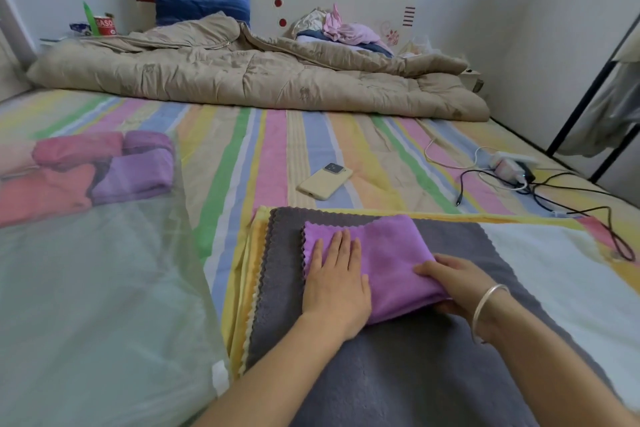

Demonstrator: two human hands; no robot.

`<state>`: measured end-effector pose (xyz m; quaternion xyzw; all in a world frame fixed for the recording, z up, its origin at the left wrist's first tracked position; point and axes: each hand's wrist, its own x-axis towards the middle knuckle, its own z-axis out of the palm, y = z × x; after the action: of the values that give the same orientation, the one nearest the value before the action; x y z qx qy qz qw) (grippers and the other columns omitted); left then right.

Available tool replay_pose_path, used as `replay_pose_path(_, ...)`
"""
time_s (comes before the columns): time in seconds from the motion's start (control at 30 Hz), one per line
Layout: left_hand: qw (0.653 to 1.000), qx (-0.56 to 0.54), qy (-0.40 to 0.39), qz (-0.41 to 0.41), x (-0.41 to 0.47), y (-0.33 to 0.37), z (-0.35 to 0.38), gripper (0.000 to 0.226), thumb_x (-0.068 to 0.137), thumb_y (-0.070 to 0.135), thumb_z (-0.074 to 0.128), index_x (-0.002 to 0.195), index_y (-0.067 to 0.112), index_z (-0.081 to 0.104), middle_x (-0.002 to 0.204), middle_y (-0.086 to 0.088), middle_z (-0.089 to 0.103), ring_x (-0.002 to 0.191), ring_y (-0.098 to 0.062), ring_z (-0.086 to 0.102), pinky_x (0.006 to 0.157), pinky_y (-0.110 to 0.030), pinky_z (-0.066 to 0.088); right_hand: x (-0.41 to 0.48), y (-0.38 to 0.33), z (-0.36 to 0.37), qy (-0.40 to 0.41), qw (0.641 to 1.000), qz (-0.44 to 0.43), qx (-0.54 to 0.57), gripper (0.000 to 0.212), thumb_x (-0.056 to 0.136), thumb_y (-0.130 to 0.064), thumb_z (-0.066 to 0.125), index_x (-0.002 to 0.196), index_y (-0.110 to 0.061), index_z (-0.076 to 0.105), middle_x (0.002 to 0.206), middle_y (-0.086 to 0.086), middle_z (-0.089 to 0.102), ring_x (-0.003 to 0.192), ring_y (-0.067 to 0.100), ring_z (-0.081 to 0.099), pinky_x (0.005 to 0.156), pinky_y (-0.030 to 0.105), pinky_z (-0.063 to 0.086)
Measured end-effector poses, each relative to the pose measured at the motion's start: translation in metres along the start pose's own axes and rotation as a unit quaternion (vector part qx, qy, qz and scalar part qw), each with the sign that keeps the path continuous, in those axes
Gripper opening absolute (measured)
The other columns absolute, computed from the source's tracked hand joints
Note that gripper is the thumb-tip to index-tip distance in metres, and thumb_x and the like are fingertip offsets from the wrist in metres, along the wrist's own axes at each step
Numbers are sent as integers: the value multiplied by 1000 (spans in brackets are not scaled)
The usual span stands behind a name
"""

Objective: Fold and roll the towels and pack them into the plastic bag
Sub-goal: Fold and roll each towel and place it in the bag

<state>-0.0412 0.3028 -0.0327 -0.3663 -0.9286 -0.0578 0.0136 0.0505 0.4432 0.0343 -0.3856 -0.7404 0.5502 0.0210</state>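
A folded purple towel (384, 250) lies on top of a grey towel (398, 374), which covers a stack of yellow towels (244, 274) near the bed's front edge. My left hand (337, 282) presses flat on the purple towel's left half, fingers straight. My right hand (453, 282) grips the towel's right near fold, fingers curled over it and thumb underneath. To the left lies a clear plastic bag (97, 305) holding several rolled towels in pink, red and purple (135, 173) at its far end.
A phone (323, 181) in a cream case lies on the striped sheet beyond the towels. A power strip with tangled cables (512, 170) sits at the right. A beige quilt (259, 76) is bunched across the far side of the bed.
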Motion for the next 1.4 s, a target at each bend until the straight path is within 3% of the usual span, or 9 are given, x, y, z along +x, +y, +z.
replay_pose_path(0.13,984,-173,37,14,0,-8,0,79,83,42,-2,153,12,20,161,-5,16,149,-16,8,121,-34,1,-12,-19,23,9,993,-111,-43,6,88,-17,61,86,-13,65,69,4,57,58,16,48,54,28,43)
replay_pose_path(0.27,826,-498,198,-176,-2,-33,-24,40,89,2,36,111,21,63,117,4,65,108,-11,59,95,-22,42,-23,-36,67,26,948,-200,-246,13,81,-28,60,85,-16,57,77,0,60,73,24,55,64,30,42)
replay_pose_path(0.43,791,-558,30,-249,-2,-69,-22,34,81,25,35,82,11,67,88,-15,72,82,-28,69,81,-51,57,-38,-35,113,21,859,-228,-458,31,87,-39,54,110,-19,46,118,5,53,105,30,56,70,30,36)
replay_pose_path(0.53,776,-579,-3,-249,-6,-74,-31,30,94,26,45,74,11,62,76,-18,67,69,-23,62,78,-42,56,-40,-31,122,15,845,-246,-474,48,89,-43,51,128,-17,39,122,4,50,108,28,55,73,32,39)
replay_pose_path(0.7,826,-513,38,-230,-2,-77,-23,17,86,21,66,78,6,64,79,-11,70,72,-18,57,68,-32,43,-28,-30,101,11,934,-256,-250,34,88,-36,57,121,-28,55,87,-13,59,87,14,58,77,28,44)
replay_pose_path(1.0,870,-435,60,-225,-3,-81,-22,40,79,25,75,112,16,54,103,9,58,99,-15,60,91,-32,49,20,-25,90,-41,998,-22,-40,60,79,-38,74,129,-11,56,116,7,65,102,26,63,95,41,50)
replay_pose_path(1.07,835,-493,31,-240,-8,-85,-30,55,73,29,79,117,16,49,105,10,55,100,-13,58,89,-27,47,8,-30,92,-70,996,9,51,43,79,-27,75,115,-6,65,101,10,70,94,29,67,90,43,53)
replay_pose_path(1.2,639,-720,-126,-239,-39,-110,-64,48,74,34,80,112,10,66,90,-2,72,78,-14,68,68,-26,55,-47,-41,100,-185,955,37,229,15,82,-8,64,95,-1,67,86,14,72,73,24,68,65,30,57)
replay_pose_path(1.4,641,-723,-178,-189,-127,-171,-97,14,89,17,61,102,12,64,78,-4,67,61,-12,62,51,-22,52,-124,-44,163,-254,926,-2,278,29,75,-5,64,103,-5,63,87,15,70,69,22,67,61,29,56)
